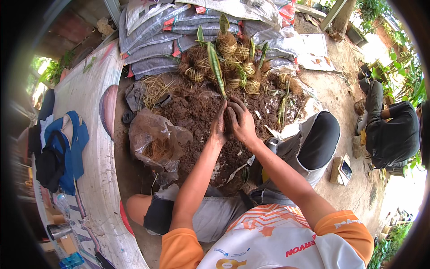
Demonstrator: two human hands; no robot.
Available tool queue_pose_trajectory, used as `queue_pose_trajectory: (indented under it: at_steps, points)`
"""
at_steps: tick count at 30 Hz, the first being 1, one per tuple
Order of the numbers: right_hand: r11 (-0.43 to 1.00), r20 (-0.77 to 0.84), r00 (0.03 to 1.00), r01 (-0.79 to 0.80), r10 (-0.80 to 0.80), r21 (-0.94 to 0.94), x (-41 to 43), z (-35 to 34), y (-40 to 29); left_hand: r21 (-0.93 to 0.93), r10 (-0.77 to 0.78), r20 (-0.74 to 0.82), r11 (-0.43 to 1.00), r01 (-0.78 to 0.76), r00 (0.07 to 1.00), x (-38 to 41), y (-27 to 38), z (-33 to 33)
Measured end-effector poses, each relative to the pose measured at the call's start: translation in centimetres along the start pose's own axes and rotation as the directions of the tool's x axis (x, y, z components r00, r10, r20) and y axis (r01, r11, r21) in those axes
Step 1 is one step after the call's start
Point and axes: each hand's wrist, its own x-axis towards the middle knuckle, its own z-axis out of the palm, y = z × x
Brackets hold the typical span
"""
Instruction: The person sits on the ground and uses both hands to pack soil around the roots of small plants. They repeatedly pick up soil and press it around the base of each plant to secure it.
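My left hand (219, 124) and my right hand (241, 121) are cupped together over the soil. Between them they hold the base of a snake plant (215, 64), whose long yellow-edged leaf rises away from me. A dark lump, probably soil, shows between my palms, mostly hidden by them. Dirt covers my fingers. Below spreads a heap of dark brown soil (195, 114) mixed with fibre. Just beyond it are several fibre balls (231, 47) bound with pale strips, some with snake plant leaves standing out of them.
A clear plastic bag (158, 141) with brown fibre lies left of the soil, near pale strips (156, 92). Filled sacks (151, 50) are stacked behind. Cut leaves (282, 109) lie at right. A phone (345, 169) rests on a block; a seated person (391, 134) is farther right.
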Motion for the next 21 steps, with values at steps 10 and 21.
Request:
queue_pose_trajectory:
  at_steps: [10,21]
  points:
    - [0.808,0.201,0.935,-0.355,0.294,0.470,1.9,-2.3,0.4,0.217,0.096,-0.148,0.974,-0.063,0.984,-1.6,0.4,3.0]
    - [0.737,0.211,0.934,-0.357,0.288,0.574,1.3,-1.1,2.7,0.068,0.026,-0.093,0.997,-0.020,0.995,-0.5,0.1,1.2]
